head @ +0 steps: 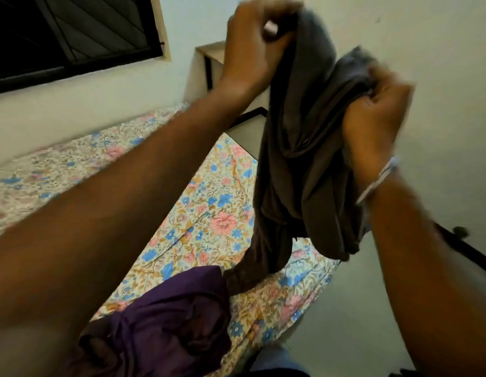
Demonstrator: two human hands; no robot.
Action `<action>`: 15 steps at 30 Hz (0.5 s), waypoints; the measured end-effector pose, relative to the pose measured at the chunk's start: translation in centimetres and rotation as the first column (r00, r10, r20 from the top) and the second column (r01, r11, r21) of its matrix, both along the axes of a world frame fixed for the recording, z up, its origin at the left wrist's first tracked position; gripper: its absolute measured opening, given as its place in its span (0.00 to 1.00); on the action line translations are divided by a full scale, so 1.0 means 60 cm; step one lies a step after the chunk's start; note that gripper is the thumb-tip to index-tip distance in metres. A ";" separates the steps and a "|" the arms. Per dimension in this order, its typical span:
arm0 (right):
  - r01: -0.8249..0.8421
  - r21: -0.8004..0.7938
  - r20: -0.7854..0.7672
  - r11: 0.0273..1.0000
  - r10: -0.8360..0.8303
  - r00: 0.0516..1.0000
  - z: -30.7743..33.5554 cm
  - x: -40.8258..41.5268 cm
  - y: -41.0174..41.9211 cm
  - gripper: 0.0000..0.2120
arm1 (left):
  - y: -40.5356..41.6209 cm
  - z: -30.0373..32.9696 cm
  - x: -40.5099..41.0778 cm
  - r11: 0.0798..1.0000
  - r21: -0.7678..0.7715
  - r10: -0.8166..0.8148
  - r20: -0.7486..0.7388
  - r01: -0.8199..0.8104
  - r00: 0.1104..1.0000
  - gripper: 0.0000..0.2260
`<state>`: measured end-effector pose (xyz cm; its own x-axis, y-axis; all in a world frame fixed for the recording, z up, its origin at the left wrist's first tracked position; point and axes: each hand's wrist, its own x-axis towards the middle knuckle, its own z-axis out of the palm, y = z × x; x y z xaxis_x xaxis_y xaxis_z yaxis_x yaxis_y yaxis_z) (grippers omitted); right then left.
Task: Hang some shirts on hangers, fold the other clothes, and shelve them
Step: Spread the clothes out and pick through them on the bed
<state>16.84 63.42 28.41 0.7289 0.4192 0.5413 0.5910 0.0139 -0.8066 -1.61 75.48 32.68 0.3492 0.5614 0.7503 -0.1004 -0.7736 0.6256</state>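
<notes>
Grey-brown cloth is taking up the middle of the view: a dark garment (pixel 304 164) is hanging in the air above the bed (pixel 209 213), gathered at two points along its top edge and drooping in loose folds between and below them. The left hand (pixel 252 47) is raised high and far, its fingers (pixel 274 12) curling closed around one bunched corner of the garment, with the knuckles turned toward the camera. The right hand (pixel 372 126) is sitting lower and to the right, its fingers (pixel 383 85) pinching shut on a second bunch of the same fabric; this hand is blurring, so the exact grip is hard to read. A pale bracelet (pixel 377 180) is circling the right wrist. The garment's lower end is trailing down and touching the floral bedsheet, just beside a crumpled purple garment (pixel 165 319) that is lying on the near part of the bed, under the left forearm. The bedsheet is showing pink and blue flowers on a light ground and is stretching away to the far left, along a white wall. A dark barred window (pixel 73 34) is filling the far left corner above the bed. Behind the left hand, a small wooden shelf unit (pixel 212 61) is standing against the far wall. A grey floor (pixel 358 308) is running along the right side of the bed.
</notes>
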 end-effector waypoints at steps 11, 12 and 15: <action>-0.355 -0.743 -0.228 0.567 0.284 0.931 -0.443 -0.035 0.150 0.10 | 0.064 -0.451 -0.089 0.788 -0.484 -0.138 -0.741 -0.380 0.657 0.14; -0.374 -0.812 -0.248 0.449 0.315 0.916 -0.482 -0.039 0.142 0.10 | 0.046 -0.490 -0.114 0.753 -0.511 -0.174 -0.762 -0.414 0.623 0.13; -0.445 -0.877 -0.367 0.178 0.349 0.862 -0.585 -0.096 0.109 0.10 | -0.040 -0.611 -0.234 0.600 -0.534 -0.156 -0.809 -0.596 0.567 0.11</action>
